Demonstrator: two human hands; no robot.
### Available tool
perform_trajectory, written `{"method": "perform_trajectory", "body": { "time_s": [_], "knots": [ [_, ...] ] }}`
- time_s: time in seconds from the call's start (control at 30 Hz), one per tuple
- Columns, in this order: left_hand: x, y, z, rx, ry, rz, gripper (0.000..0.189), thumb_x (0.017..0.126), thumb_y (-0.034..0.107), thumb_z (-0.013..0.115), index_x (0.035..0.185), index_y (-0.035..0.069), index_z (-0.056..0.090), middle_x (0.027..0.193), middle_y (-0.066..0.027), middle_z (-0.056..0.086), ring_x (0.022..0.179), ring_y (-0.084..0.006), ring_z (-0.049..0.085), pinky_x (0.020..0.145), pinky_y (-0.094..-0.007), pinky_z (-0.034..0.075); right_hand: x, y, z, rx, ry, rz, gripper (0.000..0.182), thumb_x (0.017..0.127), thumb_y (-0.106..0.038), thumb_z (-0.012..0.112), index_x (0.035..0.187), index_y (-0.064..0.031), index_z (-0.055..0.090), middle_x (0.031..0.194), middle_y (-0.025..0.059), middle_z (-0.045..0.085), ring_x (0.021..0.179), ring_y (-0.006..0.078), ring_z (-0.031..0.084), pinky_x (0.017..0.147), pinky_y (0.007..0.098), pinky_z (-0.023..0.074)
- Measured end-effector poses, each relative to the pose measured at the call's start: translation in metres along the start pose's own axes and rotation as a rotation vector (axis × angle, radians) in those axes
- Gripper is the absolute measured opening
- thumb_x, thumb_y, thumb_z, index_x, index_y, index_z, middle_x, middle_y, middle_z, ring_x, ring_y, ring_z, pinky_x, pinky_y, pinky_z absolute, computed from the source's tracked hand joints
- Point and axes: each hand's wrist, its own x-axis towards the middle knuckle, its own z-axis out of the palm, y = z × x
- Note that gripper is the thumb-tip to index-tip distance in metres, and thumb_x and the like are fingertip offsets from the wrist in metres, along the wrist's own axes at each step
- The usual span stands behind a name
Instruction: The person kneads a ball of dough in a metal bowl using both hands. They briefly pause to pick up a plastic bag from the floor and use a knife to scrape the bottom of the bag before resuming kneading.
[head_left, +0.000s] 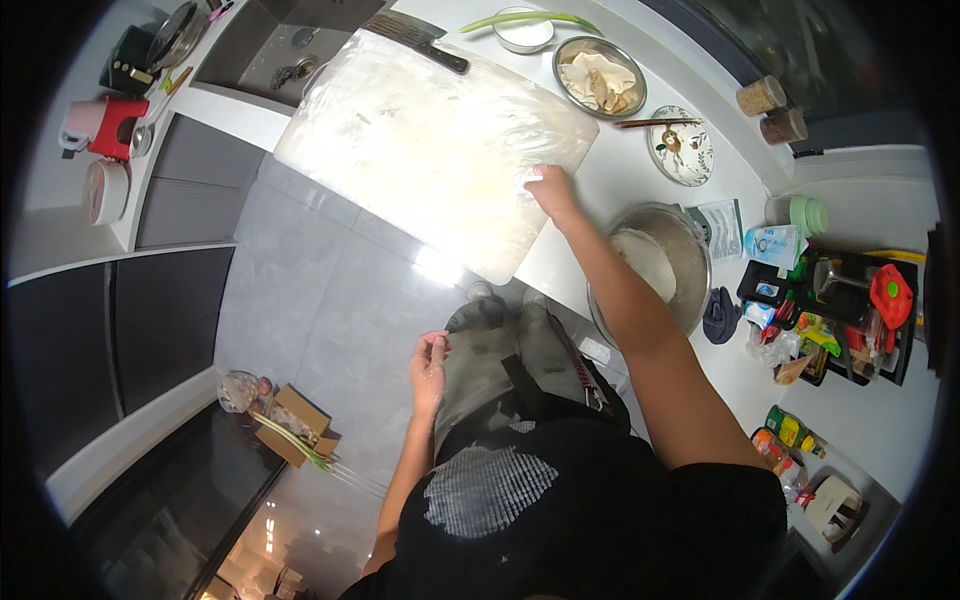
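My right hand (551, 189) is at the right part of a large white board (427, 142) dusted with flour, its fingers bent down close to the surface; whether something small is in them I cannot tell. My left hand (430, 367) hangs over the floor beside my leg, fingers loosely curled, with nothing visible in it. On the board's far edge lies a cleaver (442, 56) with a black handle. Right of the board stands a large metal bowl (694, 274) with whitish flour or dough inside, partly behind my right forearm.
A metal bowl of pale food (559, 67), a white bowl under a green onion (540, 15), and a patterned plate (697, 154) with chopsticks (637, 122) line the back counter. A sink (259, 56) is at the upper left. An open cardboard box (311, 412) sits on the floor.
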Motion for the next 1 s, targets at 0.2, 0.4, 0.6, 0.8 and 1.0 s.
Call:
{"method": "perform_trajectory", "body": {
  "time_s": [0.2, 0.4, 0.6, 0.8, 1.0],
  "knots": [
    [0.009, -0.005, -0.020, 0.052, 0.009, 0.001, 0.023, 0.100, 0.021, 0.051, 0.104, 0.001, 0.060, 0.089, -0.0040, 0.063, 0.083, -0.0112, 0.058, 0.077, -0.0265, 0.047, 0.014, -0.014, 0.011, -0.210, -0.171, -0.302, 0.043, 0.074, -0.008, 0.060, 0.116, 0.0004, 0.062, 0.113, 0.0243, 0.062, 0.107, 0.0316, 0.061, 0.089, 0.0353, 0.0475],
    [0.039, 0.033, 0.012, 0.152, -0.145, 0.147, 0.025, 0.099, 0.022, 0.052, 0.104, -0.001, 0.060, 0.091, -0.0062, 0.063, 0.083, -0.0131, 0.058, 0.076, -0.0277, 0.048, -0.012, 0.001, -0.051, 0.819, -0.166, 0.109, 0.038, 0.083, -0.003, 0.053, 0.120, 0.0056, 0.056, 0.120, 0.0178, 0.062, 0.110, 0.0262, 0.061, 0.093, 0.0343, 0.0478],
    [0.066, 0.076, 0.119, 0.300, -0.344, 0.452, 0.030, 0.098, 0.023, 0.053, 0.112, -0.003, 0.054, 0.098, -0.0128, 0.057, 0.083, -0.0202, 0.057, 0.074, -0.0313, 0.048, -0.121, 0.029, -0.131, 1.232, -0.019, 0.208, 0.031, 0.091, -0.003, 0.048, 0.119, 0.0088, 0.055, 0.111, 0.0135, 0.065, 0.107, 0.0233, 0.062, 0.094, 0.0317, 0.0495],
    [0.086, 0.072, 0.240, 0.628, -0.352, 0.714, 0.040, 0.098, 0.033, 0.049, 0.116, -0.003, 0.049, 0.105, -0.0209, 0.056, 0.091, -0.0365, 0.058, 0.075, -0.0444, 0.048, -0.195, 0.161, -0.168, 0.005, 0.586, 0.328, 0.032, 0.088, -0.010, 0.056, 0.118, 0.0019, 0.060, 0.109, 0.0130, 0.065, 0.101, 0.0225, 0.062, 0.087, 0.0335, 0.0469],
    [0.092, 0.070, 0.289, 0.745, -0.208, 0.698, 0.030, 0.100, 0.030, 0.041, 0.104, 0.000, 0.049, 0.100, -0.0248, 0.060, 0.084, -0.0462, 0.058, 0.072, -0.0526, 0.046, -0.163, 0.171, -0.181, -0.235, 0.544, 0.058, 0.034, 0.085, -0.020, 0.061, 0.116, -0.0067, 0.062, 0.112, 0.0165, 0.064, 0.102, 0.0357, 0.061, 0.091, 0.0428, 0.0463]
  ]
}}
